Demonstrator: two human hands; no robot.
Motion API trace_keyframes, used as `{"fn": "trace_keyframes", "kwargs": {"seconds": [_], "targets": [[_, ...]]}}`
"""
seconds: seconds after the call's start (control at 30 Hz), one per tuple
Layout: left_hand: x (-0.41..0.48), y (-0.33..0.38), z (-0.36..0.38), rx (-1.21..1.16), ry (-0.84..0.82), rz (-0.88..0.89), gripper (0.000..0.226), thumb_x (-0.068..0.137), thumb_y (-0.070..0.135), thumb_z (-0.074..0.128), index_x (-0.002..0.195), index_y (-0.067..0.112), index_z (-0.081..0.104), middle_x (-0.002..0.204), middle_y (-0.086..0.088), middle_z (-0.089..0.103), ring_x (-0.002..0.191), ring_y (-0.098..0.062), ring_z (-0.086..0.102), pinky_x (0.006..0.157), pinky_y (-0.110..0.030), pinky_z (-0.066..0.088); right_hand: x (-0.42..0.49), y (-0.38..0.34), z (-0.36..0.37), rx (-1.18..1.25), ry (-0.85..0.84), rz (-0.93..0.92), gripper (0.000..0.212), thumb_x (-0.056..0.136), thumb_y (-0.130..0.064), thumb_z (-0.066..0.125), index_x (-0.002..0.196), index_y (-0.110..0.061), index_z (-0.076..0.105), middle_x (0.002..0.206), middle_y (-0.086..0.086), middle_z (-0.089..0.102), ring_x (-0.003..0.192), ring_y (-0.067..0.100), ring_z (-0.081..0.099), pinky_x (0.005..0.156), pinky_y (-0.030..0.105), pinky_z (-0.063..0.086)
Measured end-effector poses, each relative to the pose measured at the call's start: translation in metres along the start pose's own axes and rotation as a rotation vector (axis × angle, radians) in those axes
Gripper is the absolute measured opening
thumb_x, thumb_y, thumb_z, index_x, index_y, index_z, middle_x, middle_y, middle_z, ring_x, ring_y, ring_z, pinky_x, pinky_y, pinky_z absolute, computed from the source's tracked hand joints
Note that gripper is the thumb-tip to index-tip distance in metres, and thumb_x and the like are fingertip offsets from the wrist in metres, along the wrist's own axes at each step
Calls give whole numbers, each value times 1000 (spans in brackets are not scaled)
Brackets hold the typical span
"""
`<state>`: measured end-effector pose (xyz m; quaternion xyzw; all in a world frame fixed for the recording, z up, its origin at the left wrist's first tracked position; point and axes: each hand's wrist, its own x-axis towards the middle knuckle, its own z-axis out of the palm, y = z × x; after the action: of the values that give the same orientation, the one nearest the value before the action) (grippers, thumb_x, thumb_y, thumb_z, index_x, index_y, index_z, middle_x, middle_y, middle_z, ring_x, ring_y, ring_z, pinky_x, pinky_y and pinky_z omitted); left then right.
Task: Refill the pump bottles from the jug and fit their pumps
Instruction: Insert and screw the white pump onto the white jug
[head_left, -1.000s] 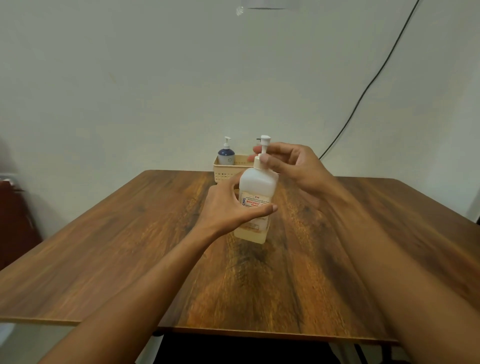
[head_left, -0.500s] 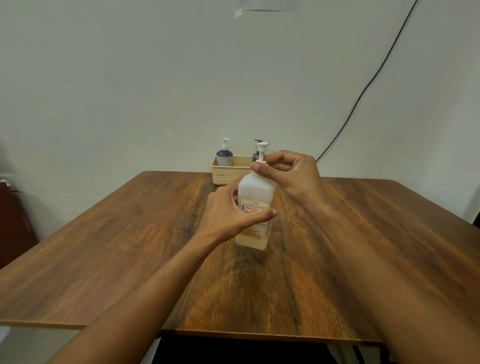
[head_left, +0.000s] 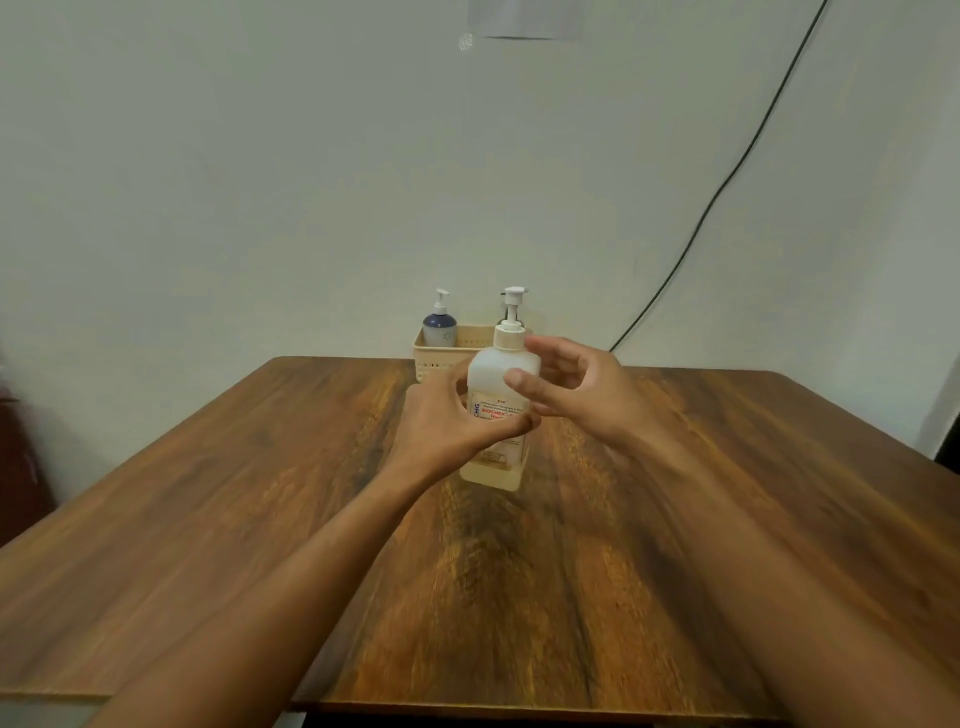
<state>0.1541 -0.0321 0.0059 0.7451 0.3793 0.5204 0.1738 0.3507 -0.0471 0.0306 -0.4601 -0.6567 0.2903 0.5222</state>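
Head view puts the bottle (head_left: 498, 410) upright on the surface (head_left: 260, 493), gripped around its middle by the left hand (head_left: 452, 415), fingers wrapped across the label. Just right of it, the right hand (head_left: 576, 389) is open with fingers loosely curled, beside the bottle's shoulder and not holding anything; whether a fingertip brushes the plastic I cannot tell. The pump (head_left: 511, 317) sits in the neck just above that hand, its collar down against the shoulder and the head raised. By my reading the step in hand is fitting this pump, and it looks nearly or fully done. The next move probably calls for a check that the collar is tight, then setting the bottle aside. It is squarish, translucent white plastic with a red-lettered label and pale liquid low inside. Beyond both hands, a basket (head_left: 470, 340) holds two more pump bottles.
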Motion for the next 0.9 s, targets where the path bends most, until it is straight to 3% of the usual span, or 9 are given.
{"fn": "trace_keyframes", "kwargs": {"seconds": [0.17,0.27,0.43,0.53,0.63,0.73,0.8,0.9], "targets": [[16,-4,11,-19,16,3,50,62,66,85,103,56,59,78,39,66,84,18,65,61,-4,49,14,6,-4,-106,42,-29,77,72,-48,93,141,-28,64,135,-3,71,117,13,71,95,46,64],[29,-11,21,-31,1,9,47,62,69,84,101,55,60,80,39,67,85,18,65,60,-3,48,28,14,-14,-120,35,-20,74,74,-45,93,141,-29,65,132,-5,72,114,11,72,93,43,64],[64,-24,51,-24,-51,-11,84,57,81,75,125,33,66,99,23,69,87,13,66,66,-7,52,61,30,-40,-200,32,-19,78,72,-53,90,143,-32,64,135,-12,70,112,8,72,92,35,63],[97,-33,79,-4,-119,-27,72,69,67,81,128,29,65,108,13,75,89,5,67,69,-12,54,88,44,-66,-205,17,-16,83,70,-53,89,145,-29,62,135,-14,70,111,2,72,96,31,62],[135,-41,110,23,-198,-46,57,83,49,79,132,23,64,116,4,75,93,0,69,68,-11,51,117,67,-95,-223,16,14,78,78,-41,89,149,-24,59,143,-7,67,121,9,69,105,39,58],[171,-48,148,60,-221,-47,52,90,40,75,136,20,64,121,-2,75,107,-15,71,81,-25,58,145,96,-125,-226,27,26,71,85,-31,88,149,-23,59,141,-9,68,123,11,69,106,42,57],[191,-54,174,26,-220,-76,48,92,31,75,137,18,64,125,-4,73,114,-18,70,87,-30,57,161,114,-143,-228,35,23,67,87,-28,87,148,-24,60,136,-14,69,119,6,69,103,37,59],[220,-65,214,-26,-213,-149,45,93,18,74,137,15,65,130,-6,71,121,-21,67,98,-40,57,187,142,-170,-236,41,26,67,89,-25,85,150,-20,59,142,-9,67,125,8,67,104,34,58]]}}
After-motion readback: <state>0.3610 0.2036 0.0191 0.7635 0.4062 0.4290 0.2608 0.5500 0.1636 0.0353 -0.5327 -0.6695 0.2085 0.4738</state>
